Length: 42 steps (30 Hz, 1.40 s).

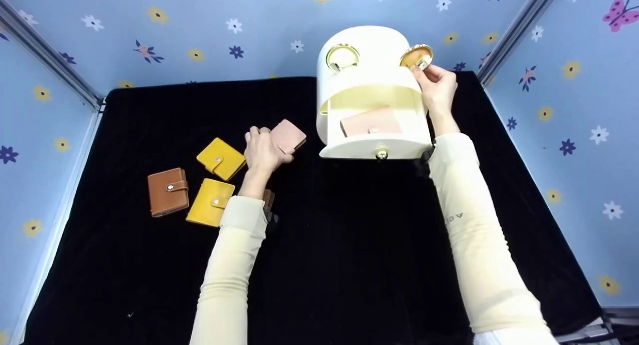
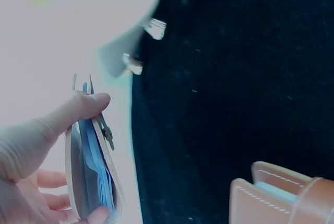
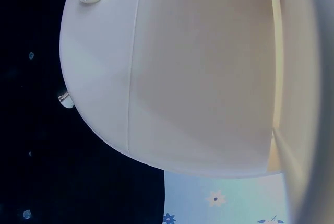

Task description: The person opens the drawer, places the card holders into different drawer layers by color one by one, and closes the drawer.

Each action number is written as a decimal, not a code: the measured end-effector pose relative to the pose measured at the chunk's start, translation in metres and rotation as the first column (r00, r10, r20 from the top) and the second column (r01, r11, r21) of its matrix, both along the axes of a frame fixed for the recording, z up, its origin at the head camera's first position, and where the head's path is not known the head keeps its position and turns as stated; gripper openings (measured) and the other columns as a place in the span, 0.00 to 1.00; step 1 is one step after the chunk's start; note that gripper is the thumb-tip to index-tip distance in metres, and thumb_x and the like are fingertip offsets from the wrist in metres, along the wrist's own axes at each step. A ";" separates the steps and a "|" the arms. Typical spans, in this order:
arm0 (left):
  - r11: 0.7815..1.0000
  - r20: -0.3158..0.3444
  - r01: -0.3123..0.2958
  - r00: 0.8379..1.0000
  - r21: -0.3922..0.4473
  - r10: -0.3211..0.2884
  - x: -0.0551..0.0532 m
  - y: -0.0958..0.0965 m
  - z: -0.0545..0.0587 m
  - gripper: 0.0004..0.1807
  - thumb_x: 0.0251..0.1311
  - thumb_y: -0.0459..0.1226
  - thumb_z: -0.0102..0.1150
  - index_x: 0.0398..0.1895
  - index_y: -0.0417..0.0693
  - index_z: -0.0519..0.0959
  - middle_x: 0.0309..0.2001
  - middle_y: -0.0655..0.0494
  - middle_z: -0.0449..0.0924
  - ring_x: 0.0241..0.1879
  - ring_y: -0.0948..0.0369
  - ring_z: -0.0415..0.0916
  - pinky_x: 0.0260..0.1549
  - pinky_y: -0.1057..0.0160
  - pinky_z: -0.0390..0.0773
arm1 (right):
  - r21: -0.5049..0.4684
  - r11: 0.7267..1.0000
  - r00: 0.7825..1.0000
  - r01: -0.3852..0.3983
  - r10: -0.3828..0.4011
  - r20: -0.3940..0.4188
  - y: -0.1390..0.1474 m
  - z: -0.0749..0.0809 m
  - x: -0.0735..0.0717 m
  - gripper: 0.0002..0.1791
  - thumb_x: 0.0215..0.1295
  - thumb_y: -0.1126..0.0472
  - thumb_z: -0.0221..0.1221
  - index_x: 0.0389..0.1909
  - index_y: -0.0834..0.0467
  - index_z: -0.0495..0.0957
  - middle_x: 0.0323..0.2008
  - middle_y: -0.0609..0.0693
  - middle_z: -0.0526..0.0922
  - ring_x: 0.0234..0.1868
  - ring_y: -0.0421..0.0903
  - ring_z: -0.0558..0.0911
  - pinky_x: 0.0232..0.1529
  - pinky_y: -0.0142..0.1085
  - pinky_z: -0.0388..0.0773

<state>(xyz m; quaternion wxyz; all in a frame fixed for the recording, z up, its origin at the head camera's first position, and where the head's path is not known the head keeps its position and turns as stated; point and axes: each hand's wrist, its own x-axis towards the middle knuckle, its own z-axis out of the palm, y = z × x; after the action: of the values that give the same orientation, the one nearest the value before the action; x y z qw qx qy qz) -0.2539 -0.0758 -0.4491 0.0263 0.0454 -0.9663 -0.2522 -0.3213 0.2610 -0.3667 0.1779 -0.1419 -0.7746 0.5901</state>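
My left hand [image 1: 262,149] grips a small pink card wallet [image 1: 287,136] just left of a white round-topped box [image 1: 367,40]. Blue-grey inner leaves show at the wallet's edge in the left wrist view, between the thumb and fingers of that hand [image 2: 57,145]. A drawer [image 1: 349,148] with a gold knob stands pulled out of the box, and another pink wallet [image 1: 372,122] lies inside. At the box's upper right, my right hand [image 1: 439,89] pinches the edge of a round gold-rimmed piece [image 1: 417,56]. The right wrist view shows the box's white surface [image 3: 203,72], not the hand.
Two yellow wallets [image 1: 221,159] and a brown wallet [image 1: 167,191] lie on the black cloth [image 1: 324,265] at left. Another brown wallet [image 2: 282,203] is partly hidden by the left wrist in the head view. Flower-patterned blue walls [image 1: 199,30] surround the table.
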 end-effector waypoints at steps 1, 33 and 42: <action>1.000 0.000 0.001 1.000 0.006 -0.001 0.002 0.000 0.003 0.42 0.24 0.47 0.73 0.48 0.37 0.70 0.46 0.43 0.65 0.48 0.49 0.60 0.38 0.51 0.72 | 0.000 1.000 1.000 0.001 -0.001 0.003 0.000 0.000 0.000 0.16 0.48 0.55 0.65 0.38 0.58 0.82 0.34 0.50 0.83 0.33 0.40 0.80 0.37 0.29 0.73; 0.961 -0.226 0.275 0.938 0.025 -0.263 0.056 0.031 0.112 0.40 0.26 0.46 0.70 0.51 0.41 0.70 0.46 0.48 0.64 0.47 0.52 0.60 0.39 0.57 0.72 | 0.017 1.000 1.000 -0.011 0.011 -0.018 0.000 0.000 0.002 0.15 0.49 0.55 0.65 0.37 0.58 0.82 0.33 0.50 0.83 0.32 0.39 0.80 0.36 0.28 0.73; 0.942 -0.248 0.334 0.911 -0.023 -0.329 0.047 0.054 0.134 0.40 0.27 0.47 0.70 0.50 0.43 0.70 0.48 0.50 0.64 0.49 0.54 0.60 0.40 0.60 0.72 | 0.017 1.000 1.000 -0.005 0.005 -0.025 -0.001 0.000 0.002 0.15 0.48 0.55 0.65 0.36 0.58 0.82 0.32 0.49 0.83 0.32 0.39 0.80 0.35 0.28 0.73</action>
<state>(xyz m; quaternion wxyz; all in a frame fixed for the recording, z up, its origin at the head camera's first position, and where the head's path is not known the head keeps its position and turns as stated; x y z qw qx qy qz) -0.2068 -0.0216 -0.3149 0.1035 -0.1506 -0.9465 -0.2661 -0.3194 0.2603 -0.3668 0.1875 -0.1311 -0.7774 0.5859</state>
